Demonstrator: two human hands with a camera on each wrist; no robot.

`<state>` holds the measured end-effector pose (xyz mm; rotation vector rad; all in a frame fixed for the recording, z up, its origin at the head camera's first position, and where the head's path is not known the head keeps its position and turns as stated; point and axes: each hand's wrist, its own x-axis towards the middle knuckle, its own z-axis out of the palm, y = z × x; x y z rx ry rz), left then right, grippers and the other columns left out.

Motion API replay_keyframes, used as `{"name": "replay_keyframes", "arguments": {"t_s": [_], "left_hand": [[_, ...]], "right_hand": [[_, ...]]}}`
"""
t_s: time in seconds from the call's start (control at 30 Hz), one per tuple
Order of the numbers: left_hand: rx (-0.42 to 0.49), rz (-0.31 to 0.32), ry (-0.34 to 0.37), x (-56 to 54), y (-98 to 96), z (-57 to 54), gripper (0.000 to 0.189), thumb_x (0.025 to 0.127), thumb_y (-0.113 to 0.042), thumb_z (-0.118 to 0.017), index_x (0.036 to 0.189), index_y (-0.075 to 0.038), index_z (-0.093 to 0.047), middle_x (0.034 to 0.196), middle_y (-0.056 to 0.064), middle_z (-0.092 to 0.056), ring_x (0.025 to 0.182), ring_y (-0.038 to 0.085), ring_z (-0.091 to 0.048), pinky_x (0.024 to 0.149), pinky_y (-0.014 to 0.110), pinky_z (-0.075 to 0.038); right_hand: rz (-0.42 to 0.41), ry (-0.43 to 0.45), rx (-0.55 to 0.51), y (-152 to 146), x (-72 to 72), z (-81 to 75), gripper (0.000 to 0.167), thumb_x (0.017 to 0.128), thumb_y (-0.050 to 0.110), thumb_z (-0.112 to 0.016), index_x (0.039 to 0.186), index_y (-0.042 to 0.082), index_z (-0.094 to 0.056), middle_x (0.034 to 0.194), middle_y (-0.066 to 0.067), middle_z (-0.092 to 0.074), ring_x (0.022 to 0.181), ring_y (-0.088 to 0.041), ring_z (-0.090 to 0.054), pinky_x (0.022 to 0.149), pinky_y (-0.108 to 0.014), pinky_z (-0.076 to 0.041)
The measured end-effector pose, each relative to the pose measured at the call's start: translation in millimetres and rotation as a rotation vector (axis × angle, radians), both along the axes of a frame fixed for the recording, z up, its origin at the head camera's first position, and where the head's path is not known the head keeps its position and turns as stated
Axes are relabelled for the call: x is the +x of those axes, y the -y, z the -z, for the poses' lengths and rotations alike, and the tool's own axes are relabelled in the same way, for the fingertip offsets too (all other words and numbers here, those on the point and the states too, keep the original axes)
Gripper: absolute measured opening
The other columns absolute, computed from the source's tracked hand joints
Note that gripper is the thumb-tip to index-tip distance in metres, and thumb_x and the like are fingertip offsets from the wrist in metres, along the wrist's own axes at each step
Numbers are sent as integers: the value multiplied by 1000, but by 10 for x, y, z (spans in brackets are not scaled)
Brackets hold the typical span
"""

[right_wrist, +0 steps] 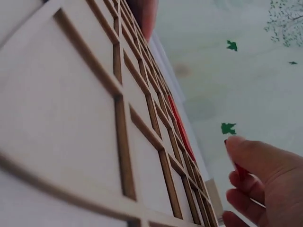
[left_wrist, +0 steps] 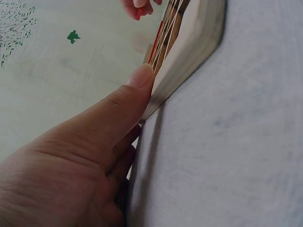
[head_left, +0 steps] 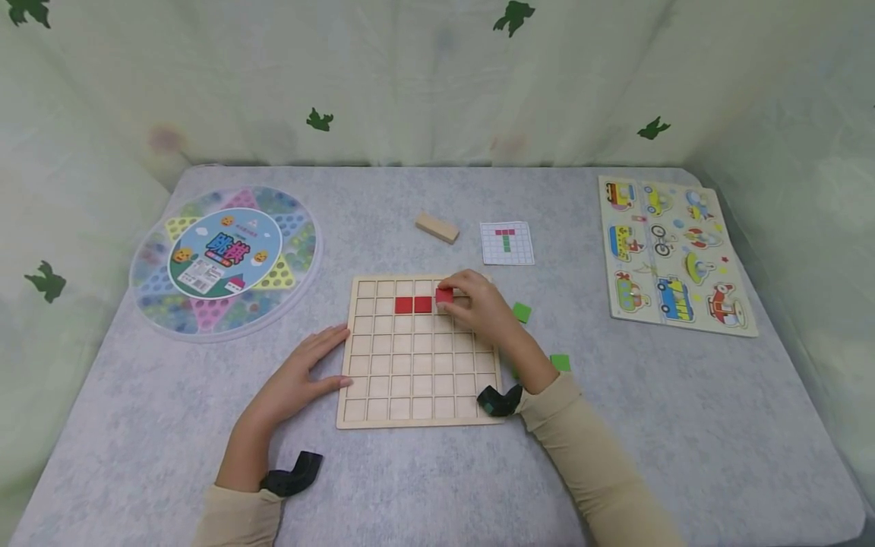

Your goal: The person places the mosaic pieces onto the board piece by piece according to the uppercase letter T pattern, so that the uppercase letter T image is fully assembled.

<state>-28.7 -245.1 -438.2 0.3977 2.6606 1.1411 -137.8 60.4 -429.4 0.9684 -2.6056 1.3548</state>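
A wooden grid board point(head_left: 402, 366) lies on the table in front of the person. Two red square tiles point(head_left: 413, 305) sit side by side in its second row. My right hand point(head_left: 481, 308) pinches another red tile point(head_left: 444, 295) between thumb and fingers, just right of those two; in the right wrist view the pinched tile point(right_wrist: 240, 171) is off the board. With fairly straight fingers, my left hand point(head_left: 301, 376) touches the board's left edge. In the left wrist view its thumb point(left_wrist: 137, 80) rests against the board's side point(left_wrist: 189, 61).
Green tiles point(head_left: 560, 362) lie right of the board, partly behind the right arm. Behind it are a wooden block point(head_left: 437, 227) and a pattern card point(head_left: 506, 243). A round Chinese checkers box point(head_left: 225, 262) stands left, a picture puzzle board point(head_left: 677, 254) right.
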Motion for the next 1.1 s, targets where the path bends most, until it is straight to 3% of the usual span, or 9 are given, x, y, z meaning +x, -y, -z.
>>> {"name": "replay_keyframes", "arguments": {"t_s": [0.1,0.4,0.77,0.93,1.1], "left_hand": [[-1,-1,3,1,1,2,76,77,-36,-69,140,-12,-34,143,11,-28,132,32,-19,105,49,-13],[0,-7,4,5,2,-2,77,77,-36,-70,140,-11,-34,143,13,-28,131,33,-18,103,53,-15],[13,-5,1,2,8,10,77,77,-35,-70,140,-12,-34,143,12,-28,131,32,-19,104,53,-15],[12,-3,-1,0,8,14,77,77,-36,-70,140,-12,-33,143,12,-28,131,32,-18,104,53,-15],[11,-5,3,0,3,14,77,77,-36,-70,140,-12,-33,143,12,-28,132,32,-18,104,52,-14]], "right_hand": [[18,59,46,5,-12,64,26,81,18,-69,104,6,-65,102,-5,-58,97,-17,-50,84,-31,-43],[17,100,114,-3,-32,160,33,80,23,-70,108,6,-64,105,-5,-54,98,-20,-46,82,-31,-40],[-8,116,98,-15,-20,125,24,81,18,-68,102,7,-67,107,-7,-53,101,-22,-46,87,-35,-39],[-5,189,101,-71,-6,77,36,82,23,-68,113,6,-62,116,-6,-52,110,-21,-44,94,-35,-37],[8,155,58,-217,49,-43,47,83,25,-66,124,7,-53,125,-5,-49,117,-18,-42,97,-34,-35]]}}
